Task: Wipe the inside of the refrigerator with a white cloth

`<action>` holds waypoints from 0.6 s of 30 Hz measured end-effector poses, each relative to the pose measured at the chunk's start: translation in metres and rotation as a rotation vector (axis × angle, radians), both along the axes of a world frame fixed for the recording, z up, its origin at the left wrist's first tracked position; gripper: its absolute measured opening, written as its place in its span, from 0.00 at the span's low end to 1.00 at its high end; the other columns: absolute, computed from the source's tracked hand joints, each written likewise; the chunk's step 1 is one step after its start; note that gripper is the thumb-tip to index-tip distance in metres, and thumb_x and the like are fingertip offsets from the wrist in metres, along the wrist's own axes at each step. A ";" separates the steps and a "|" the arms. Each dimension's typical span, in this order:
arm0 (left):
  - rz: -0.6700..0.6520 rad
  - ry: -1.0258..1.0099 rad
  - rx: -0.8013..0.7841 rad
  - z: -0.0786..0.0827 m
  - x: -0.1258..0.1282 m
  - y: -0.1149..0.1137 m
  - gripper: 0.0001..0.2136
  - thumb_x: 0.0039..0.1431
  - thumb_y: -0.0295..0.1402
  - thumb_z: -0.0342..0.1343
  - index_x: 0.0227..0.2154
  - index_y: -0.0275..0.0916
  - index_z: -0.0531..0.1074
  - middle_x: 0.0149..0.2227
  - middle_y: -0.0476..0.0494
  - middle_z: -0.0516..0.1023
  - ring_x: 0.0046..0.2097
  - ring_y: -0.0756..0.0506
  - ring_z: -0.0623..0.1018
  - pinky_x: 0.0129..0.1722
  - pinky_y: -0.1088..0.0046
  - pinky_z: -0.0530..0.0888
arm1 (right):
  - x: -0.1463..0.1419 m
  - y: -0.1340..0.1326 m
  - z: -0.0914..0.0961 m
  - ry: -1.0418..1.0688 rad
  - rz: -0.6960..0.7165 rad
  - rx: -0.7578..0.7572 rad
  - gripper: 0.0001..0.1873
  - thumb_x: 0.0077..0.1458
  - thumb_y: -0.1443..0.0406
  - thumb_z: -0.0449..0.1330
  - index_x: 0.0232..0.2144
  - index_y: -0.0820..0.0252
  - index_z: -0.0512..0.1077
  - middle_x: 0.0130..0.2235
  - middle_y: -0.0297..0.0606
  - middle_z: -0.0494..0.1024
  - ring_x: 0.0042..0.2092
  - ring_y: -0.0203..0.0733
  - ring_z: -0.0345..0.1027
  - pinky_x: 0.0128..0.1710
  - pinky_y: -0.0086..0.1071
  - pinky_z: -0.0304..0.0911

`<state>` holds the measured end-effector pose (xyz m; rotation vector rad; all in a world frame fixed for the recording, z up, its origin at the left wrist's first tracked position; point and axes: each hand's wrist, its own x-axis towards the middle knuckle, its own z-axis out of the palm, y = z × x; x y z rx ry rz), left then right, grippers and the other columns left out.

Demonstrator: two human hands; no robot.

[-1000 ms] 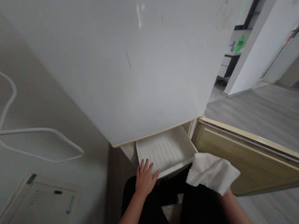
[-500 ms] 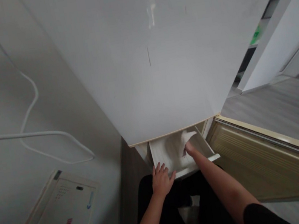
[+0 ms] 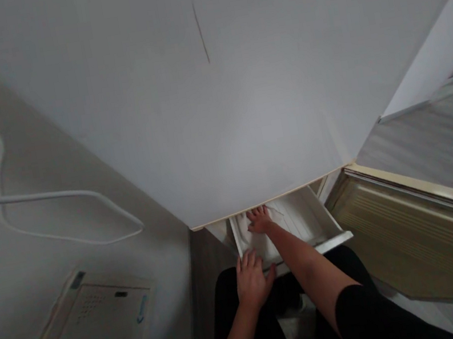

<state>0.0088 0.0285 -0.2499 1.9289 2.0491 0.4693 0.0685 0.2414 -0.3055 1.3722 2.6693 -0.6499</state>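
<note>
A white drawer (image 3: 299, 218) is pulled partway out at the bottom of a tall white cabinet, likely a fridge. Inside it, at the back left, my right hand (image 3: 260, 220) lies with fingers spread over a thin white sheet, cloth or paper (image 3: 244, 229). That sheet is pale against the drawer floor, so its edges are hard to make out. My left hand (image 3: 251, 281) is on the drawer's front left corner, fingers bent over the rim and thumb along the front.
The white cabinet face (image 3: 218, 119) rises right above the drawer. An open door with a yellowish ribbed inner panel (image 3: 421, 241) stands at the right. On the left wall are a white cable (image 3: 57, 193) and a panel box (image 3: 93, 336) with red lettering.
My right hand has moved left across the drawer with the white sheet, from a bunched grasp to spread fingers. My left hand stays at the front corner. The view has shifted.
</note>
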 end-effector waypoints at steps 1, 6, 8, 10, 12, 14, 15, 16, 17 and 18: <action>0.000 0.023 -0.003 -0.001 0.000 0.000 0.19 0.65 0.49 0.51 0.43 0.40 0.79 0.61 0.30 0.74 0.67 0.30 0.66 0.69 0.44 0.55 | 0.009 0.008 -0.001 -0.005 -0.030 0.006 0.42 0.59 0.51 0.58 0.70 0.62 0.57 0.73 0.54 0.47 0.74 0.65 0.34 0.70 0.59 0.25; -0.006 0.082 0.003 -0.005 0.000 -0.002 0.20 0.66 0.51 0.49 0.43 0.43 0.78 0.61 0.34 0.74 0.67 0.31 0.66 0.68 0.46 0.55 | 0.071 0.044 -0.002 -0.074 -0.237 0.005 0.41 0.58 0.51 0.58 0.69 0.64 0.59 0.73 0.56 0.48 0.73 0.69 0.33 0.69 0.63 0.23; -0.011 0.079 0.000 -0.005 -0.001 -0.002 0.20 0.66 0.51 0.50 0.43 0.43 0.78 0.62 0.34 0.74 0.67 0.31 0.66 0.68 0.46 0.55 | 0.102 0.051 -0.005 -0.096 -0.321 0.002 0.45 0.58 0.52 0.58 0.71 0.69 0.54 0.74 0.60 0.42 0.74 0.69 0.28 0.69 0.61 0.25; -0.001 0.076 0.005 -0.005 -0.001 -0.001 0.18 0.65 0.50 0.50 0.42 0.44 0.78 0.62 0.34 0.74 0.67 0.31 0.66 0.68 0.46 0.55 | 0.128 0.054 -0.009 -0.091 -0.333 0.011 0.49 0.57 0.53 0.59 0.73 0.71 0.48 0.74 0.59 0.36 0.74 0.65 0.23 0.71 0.54 0.28; 0.013 0.058 0.020 -0.005 0.000 -0.001 0.17 0.65 0.50 0.52 0.42 0.44 0.78 0.61 0.35 0.74 0.66 0.31 0.67 0.69 0.47 0.55 | 0.143 0.051 -0.013 -0.084 -0.323 0.019 0.52 0.57 0.54 0.59 0.73 0.71 0.43 0.75 0.56 0.32 0.75 0.59 0.21 0.72 0.46 0.29; 0.021 0.005 0.044 -0.005 0.000 -0.001 0.16 0.64 0.49 0.53 0.41 0.44 0.79 0.61 0.35 0.75 0.66 0.30 0.67 0.69 0.46 0.55 | 0.141 0.044 -0.017 -0.110 -0.379 0.015 0.53 0.58 0.53 0.59 0.74 0.72 0.40 0.74 0.57 0.30 0.75 0.60 0.21 0.72 0.48 0.29; 0.023 -0.017 0.051 -0.005 0.000 -0.001 0.16 0.63 0.49 0.54 0.41 0.44 0.79 0.60 0.35 0.75 0.66 0.30 0.67 0.69 0.46 0.55 | 0.135 0.040 -0.018 -0.128 -0.425 0.011 0.53 0.58 0.52 0.58 0.73 0.73 0.40 0.74 0.59 0.29 0.75 0.64 0.21 0.72 0.51 0.28; 0.024 -0.025 0.053 -0.005 0.000 -0.001 0.17 0.63 0.49 0.54 0.41 0.44 0.79 0.60 0.34 0.75 0.66 0.30 0.67 0.68 0.45 0.55 | 0.126 0.035 -0.019 -0.151 -0.458 -0.002 0.53 0.59 0.50 0.57 0.73 0.75 0.41 0.74 0.62 0.28 0.74 0.67 0.20 0.71 0.57 0.27; 0.024 -0.020 0.049 -0.006 0.001 -0.001 0.17 0.63 0.49 0.53 0.42 0.44 0.79 0.60 0.34 0.75 0.66 0.30 0.67 0.68 0.45 0.55 | 0.115 0.030 -0.019 -0.173 -0.466 -0.021 0.52 0.60 0.49 0.55 0.73 0.75 0.42 0.73 0.63 0.29 0.73 0.71 0.19 0.69 0.63 0.25; 0.023 -0.005 0.042 -0.006 0.001 -0.001 0.17 0.64 0.49 0.53 0.44 0.44 0.78 0.61 0.34 0.74 0.66 0.30 0.67 0.68 0.45 0.55 | 0.102 0.024 -0.018 -0.190 -0.447 -0.045 0.50 0.61 0.48 0.53 0.73 0.74 0.44 0.73 0.64 0.29 0.73 0.74 0.18 0.67 0.68 0.22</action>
